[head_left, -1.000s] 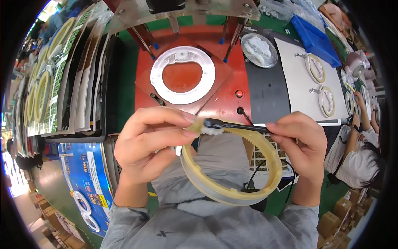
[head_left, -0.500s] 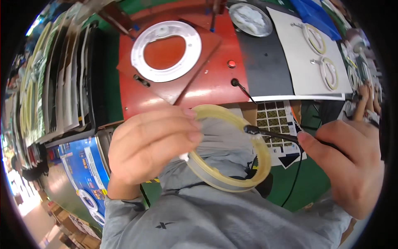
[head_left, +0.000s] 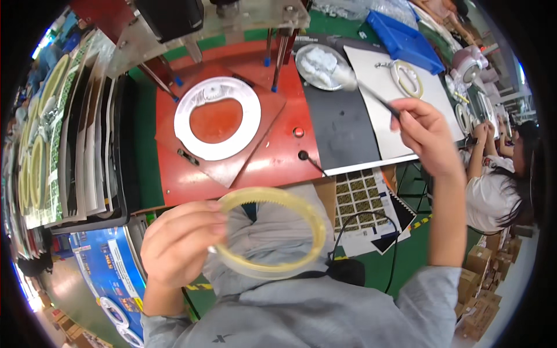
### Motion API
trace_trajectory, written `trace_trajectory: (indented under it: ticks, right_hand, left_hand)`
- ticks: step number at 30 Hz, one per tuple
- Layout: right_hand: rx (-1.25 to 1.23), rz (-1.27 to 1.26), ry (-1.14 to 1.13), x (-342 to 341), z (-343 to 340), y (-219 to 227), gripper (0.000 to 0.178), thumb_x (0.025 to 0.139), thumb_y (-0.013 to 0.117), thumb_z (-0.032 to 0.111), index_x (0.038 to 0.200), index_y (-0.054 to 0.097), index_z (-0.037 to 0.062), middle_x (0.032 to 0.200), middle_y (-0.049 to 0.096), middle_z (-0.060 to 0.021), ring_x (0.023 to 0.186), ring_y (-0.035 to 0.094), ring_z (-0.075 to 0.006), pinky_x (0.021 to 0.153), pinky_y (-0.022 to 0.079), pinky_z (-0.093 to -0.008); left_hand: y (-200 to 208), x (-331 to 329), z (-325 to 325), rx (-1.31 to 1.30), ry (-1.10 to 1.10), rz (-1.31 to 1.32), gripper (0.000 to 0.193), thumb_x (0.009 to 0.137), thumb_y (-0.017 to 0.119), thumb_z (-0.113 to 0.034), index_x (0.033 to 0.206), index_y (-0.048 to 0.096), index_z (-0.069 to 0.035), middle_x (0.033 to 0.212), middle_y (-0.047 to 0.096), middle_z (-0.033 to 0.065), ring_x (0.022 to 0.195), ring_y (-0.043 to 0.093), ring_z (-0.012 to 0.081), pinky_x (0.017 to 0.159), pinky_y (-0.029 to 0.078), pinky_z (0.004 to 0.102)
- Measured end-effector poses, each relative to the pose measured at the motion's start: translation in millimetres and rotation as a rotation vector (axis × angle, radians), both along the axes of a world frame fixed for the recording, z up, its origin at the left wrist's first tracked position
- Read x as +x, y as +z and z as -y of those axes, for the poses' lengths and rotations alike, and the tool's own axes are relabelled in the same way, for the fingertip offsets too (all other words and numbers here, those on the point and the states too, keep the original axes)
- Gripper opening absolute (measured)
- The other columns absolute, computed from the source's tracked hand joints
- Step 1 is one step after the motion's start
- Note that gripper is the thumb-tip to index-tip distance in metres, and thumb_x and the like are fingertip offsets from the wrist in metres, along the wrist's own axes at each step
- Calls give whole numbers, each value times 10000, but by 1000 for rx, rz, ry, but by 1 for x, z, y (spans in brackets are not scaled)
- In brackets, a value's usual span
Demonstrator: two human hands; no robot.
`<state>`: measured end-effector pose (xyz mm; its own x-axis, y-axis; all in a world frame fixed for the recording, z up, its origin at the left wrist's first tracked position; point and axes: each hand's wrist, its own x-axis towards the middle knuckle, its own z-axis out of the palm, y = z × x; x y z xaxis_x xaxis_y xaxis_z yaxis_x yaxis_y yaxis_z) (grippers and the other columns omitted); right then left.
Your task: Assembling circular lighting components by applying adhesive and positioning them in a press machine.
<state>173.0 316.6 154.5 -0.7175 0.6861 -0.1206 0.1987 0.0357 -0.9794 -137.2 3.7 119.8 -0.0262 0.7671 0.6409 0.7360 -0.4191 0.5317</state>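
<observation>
My left hand (head_left: 180, 240) grips the left side of a yellowish translucent ring (head_left: 272, 268), holding it above my lap. Small teeth line the ring's inner edge at the back. My right hand (head_left: 426, 133) is raised at the right, fingers closed round a thin dark-handled brush (head_left: 380, 100). Blurred by motion, the brush's pale tip is at the right rim of a round metal dish (head_left: 299, 62); whether it touches is unclear. A white, fluffy-looking mass (head_left: 320, 62) lies in the dish.
A white ring-shaped plate (head_left: 249, 116) lies on the red machine bed (head_left: 278, 168), below a clear press plate (head_left: 243, 29). Beyond the right hand are a yellowish ring (head_left: 413, 87) on a white board and a blue tray (head_left: 406, 43). A co-worker (head_left: 493, 185) sits far right.
My right hand has carried the brush up and away from the ring to the dish. My left hand still holds the ring, now lower and farther left in view. The view has shifted.
</observation>
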Motion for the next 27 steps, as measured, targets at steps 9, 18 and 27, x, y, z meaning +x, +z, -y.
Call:
trace_trajectory:
  ticks: [9, 18, 27]
  right_hand:
    - [663, 167, -516, -21, -5, -141, 254, 981, 700, 28, 1233, 712, 4, 1075, 740, -146, 966, 713, -229, 878, 558, -330]
    - [1043, 140, -318, -37, 21, -80, 180, 917, 735, 43, 1092, 707, 12, 1057, 689, -162, 995, 664, -374, 873, 540, -436]
    - [1173, -272, 162, -146, 135, -30, 312, 816, 810, 158, 1086, 702, 46, 994, 648, -80, 910, 642, -250, 771, 501, -385]
  left_hand:
    - [-25, 2, 16, -147, 237, 350, 383, 724, 674, 99, 1105, 700, 76, 1044, 747, 231, 995, 732, 349, 911, 581, 391]
    - [-31, -18, 24, -204, 298, 613, 312, 975, 705, -57, 1241, 646, 93, 1114, 614, 134, 988, 652, 204, 878, 509, 301]
    - [-30, -7, -36, -221, 335, 846, 253, 1030, 664, -34, 1258, 609, 61, 1073, 678, 76, 967, 639, 107, 887, 511, 251]
